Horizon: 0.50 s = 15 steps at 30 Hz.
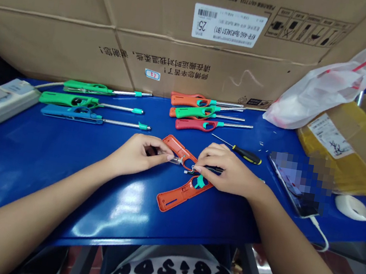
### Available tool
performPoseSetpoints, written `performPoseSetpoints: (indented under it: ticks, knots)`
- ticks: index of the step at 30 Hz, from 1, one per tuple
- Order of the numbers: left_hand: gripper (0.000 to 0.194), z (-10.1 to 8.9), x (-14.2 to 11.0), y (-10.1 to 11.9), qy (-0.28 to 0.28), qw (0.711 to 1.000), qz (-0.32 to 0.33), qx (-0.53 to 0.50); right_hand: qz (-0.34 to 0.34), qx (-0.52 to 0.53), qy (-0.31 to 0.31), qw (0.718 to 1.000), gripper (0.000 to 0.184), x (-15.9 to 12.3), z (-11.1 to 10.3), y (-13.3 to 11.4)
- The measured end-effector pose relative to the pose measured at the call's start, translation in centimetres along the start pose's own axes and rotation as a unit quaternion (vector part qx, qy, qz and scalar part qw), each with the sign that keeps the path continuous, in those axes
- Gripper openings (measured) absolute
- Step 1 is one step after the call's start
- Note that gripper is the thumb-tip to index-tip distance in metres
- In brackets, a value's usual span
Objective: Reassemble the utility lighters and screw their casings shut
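My left hand (pixel 140 154) is closed on a small clear fuel tank (pixel 175 160), whose end sticks out past the thumb. My right hand (pixel 228 168) is pinched around a slim black part (pixel 215 170) with a thin wire at its tip; its exact kind is partly hidden by my fingers. Between and below the hands lie two halves of an orange lighter casing: the upper half (pixel 175 145) and the lower half (pixel 172 196), open side up. A teal trigger (pixel 200 182) sits in the lower half, close under my right hand.
Assembled lighters lie at the back: a green one (pixel 70 100) and a blue one (pixel 72 113) left, a red one (pixel 190 124) right. A screwdriver (pixel 247 155), phone (pixel 290 184) and white mouse (pixel 352 208) are at right. A power strip (pixel 3 108) stands left; a large carton (pixel 146 20) walls the back.
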<state>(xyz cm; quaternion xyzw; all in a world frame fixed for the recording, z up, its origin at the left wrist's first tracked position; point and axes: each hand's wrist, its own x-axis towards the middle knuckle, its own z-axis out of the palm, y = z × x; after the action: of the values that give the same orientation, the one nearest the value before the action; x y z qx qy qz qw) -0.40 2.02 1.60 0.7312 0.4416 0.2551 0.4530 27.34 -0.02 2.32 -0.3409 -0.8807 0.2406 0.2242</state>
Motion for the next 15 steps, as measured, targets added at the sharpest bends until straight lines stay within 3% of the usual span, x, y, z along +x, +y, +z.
performPoseSetpoints:
  ticks: [6,11,15]
  knots:
    - [0.019,-0.31,-0.22,0.35,-0.02,0.986,0.094,0.137,0.061,-0.051,0.041,0.996,0.014,0.13,0.41,0.45]
    - [0.017,-0.16,-0.11,-0.04,0.022,0.958,0.181,0.223,0.081,-0.072,0.04,0.993,0.013,0.21,0.56,0.69]
    - [0.021,-0.23,0.1,-0.53,0.067,0.944,0.198,0.256,0.085,-0.067,0.032,0.994,0.012,0.18,0.48,0.67]
